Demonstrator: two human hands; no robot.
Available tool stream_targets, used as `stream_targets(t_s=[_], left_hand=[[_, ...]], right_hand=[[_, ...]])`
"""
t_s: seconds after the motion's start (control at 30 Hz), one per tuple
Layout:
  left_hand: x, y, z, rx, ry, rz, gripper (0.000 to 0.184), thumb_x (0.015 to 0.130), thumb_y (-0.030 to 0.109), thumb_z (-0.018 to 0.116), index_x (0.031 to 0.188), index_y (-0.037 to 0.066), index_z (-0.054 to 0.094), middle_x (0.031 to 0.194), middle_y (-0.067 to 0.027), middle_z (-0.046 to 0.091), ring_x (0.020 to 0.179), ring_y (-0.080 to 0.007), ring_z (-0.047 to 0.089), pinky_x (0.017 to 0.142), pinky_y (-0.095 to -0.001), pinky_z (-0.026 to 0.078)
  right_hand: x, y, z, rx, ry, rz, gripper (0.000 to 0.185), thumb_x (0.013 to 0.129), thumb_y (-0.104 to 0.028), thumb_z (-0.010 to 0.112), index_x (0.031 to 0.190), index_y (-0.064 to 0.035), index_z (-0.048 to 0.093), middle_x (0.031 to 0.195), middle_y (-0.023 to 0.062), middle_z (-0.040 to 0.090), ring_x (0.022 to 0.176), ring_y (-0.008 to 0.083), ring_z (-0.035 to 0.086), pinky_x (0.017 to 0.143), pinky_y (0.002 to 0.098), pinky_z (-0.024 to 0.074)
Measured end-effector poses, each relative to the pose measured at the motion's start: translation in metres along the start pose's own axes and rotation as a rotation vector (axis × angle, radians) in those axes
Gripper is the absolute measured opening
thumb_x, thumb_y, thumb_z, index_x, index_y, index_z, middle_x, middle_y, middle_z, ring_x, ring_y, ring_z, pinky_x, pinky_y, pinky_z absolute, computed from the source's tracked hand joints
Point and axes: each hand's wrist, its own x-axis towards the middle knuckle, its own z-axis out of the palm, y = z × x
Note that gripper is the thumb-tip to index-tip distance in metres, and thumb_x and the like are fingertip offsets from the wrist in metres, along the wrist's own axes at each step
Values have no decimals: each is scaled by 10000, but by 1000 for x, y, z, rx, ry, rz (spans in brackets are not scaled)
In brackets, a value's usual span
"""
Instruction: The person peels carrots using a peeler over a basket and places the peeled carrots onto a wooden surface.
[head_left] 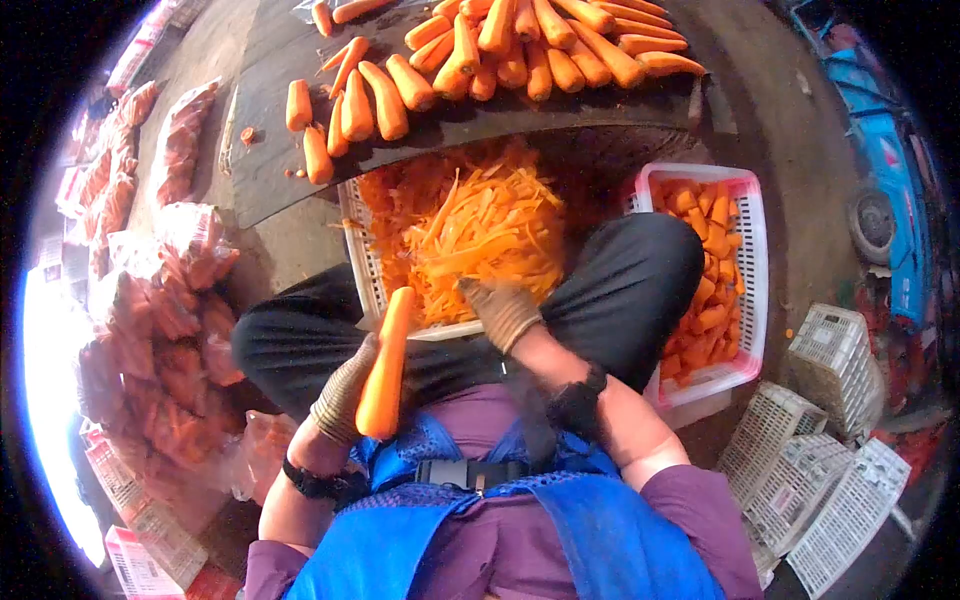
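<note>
My gloved left hand is wrapped round a large orange carrot, which is tilted nearly upright in front of my lap. At the near side of a crate heaped with carrot peelings, my gloved right hand is closed, fingers curled. What it holds, if anything, is too small and blurred to make out. The crate stands between my bent knees, and the peelings rise above its rim.
Many whole carrots lie on a dark board beyond the crate. A white-and-pink crate of carrot pieces stands by my right knee. Bagged carrots are piled at left. White crates and a blue vehicle are at right.
</note>
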Motion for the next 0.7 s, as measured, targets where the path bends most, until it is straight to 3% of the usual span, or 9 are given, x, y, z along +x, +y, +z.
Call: stream_targets(t_s=[0.07, 0.23, 0.4, 0.7], left_hand=[[-2, 3, 1, 15, -19, 68, 512, 818, 508, 469, 979, 23, 493, 696, -81, 541, 568, -170, 539, 524, -262, 460], [45, 9, -19, -123, -189, 220, 454, 854, 460, 439, 1009, 34, 448, 739, -77, 523, 591, -159, 518, 533, -260, 442], [81, 20, -13, -259, -66, 171, 432, 831, 402, 510, 1070, 45, 459, 832, -75, 561, 704, -193, 567, 601, -292, 497], [128, 26, -19, -336, -146, 133, 459, 762, 410, 611, 1016, 45, 494, 819, -68, 573, 687, -179, 566, 592, -267, 485]], right_hand=[[6, 2, -3, 27, 46, 37, 642, 824, -580, 330, 712, -4, 590, 663, 248, 522, 675, 396, 543, 564, 434, 405], [-2, -5, -5, 50, -1, -126, 587, 834, -529, 386, 653, 3, 555, 584, 214, 491, 561, 349, 503, 527, 401, 387], [-15, -8, -6, 114, -76, -156, 559, 832, -515, 417, 626, -8, 533, 547, 179, 463, 511, 297, 460, 508, 374, 371], [-18, -13, -8, 147, -105, -167, 574, 818, -542, 421, 633, -13, 542, 561, 183, 481, 532, 301, 487, 522, 381, 380]])
